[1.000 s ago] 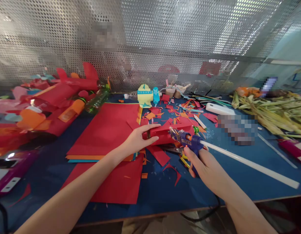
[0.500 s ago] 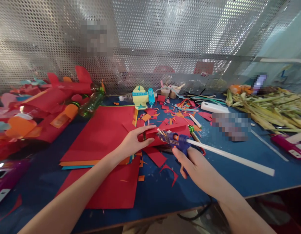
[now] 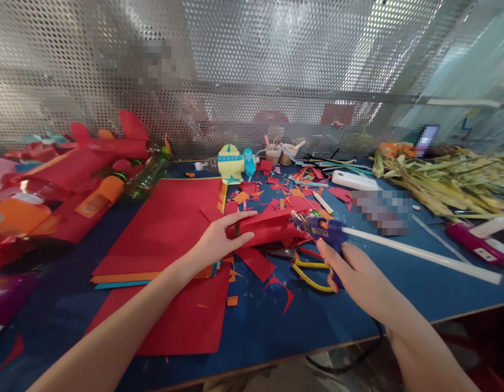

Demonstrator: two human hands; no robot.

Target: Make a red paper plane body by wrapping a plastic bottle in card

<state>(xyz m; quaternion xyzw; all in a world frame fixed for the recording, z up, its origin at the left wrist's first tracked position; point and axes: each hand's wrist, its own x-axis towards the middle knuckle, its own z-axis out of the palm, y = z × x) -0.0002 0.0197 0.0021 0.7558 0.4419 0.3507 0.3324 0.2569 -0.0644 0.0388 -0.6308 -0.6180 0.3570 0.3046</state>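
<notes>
My left hand (image 3: 221, 237) is closed on the left end of a bottle wrapped in red paper (image 3: 264, 228), thumb in front and fingers behind. My right hand (image 3: 354, 269) grips a blue glue gun (image 3: 329, 231), its nozzle at the right part of the red paper. A long white glue stick (image 3: 419, 253) juts from the back of the gun, and a small orange light glows on its side. Yellow-handled scissors (image 3: 313, 275) lie just below the nozzle, partly under the bottle. Under my left forearm is a stack of red sheets (image 3: 162, 223), with orange and blue edges below.
Red and orange paper scraps (image 3: 288, 190) litter the blue table (image 3: 276, 332). Red paper-covered bottles (image 3: 100, 163) crowd the left. A yellow and blue paper-covered bottle (image 3: 231, 163) stands at the back, near two cups (image 3: 272, 154). Dried husks (image 3: 448, 177) lie at the right.
My right hand has moved the glue gun to the right along the red paper, uncovering the scissors' yellow handles. My left hand keeps its hold on the bottle.
</notes>
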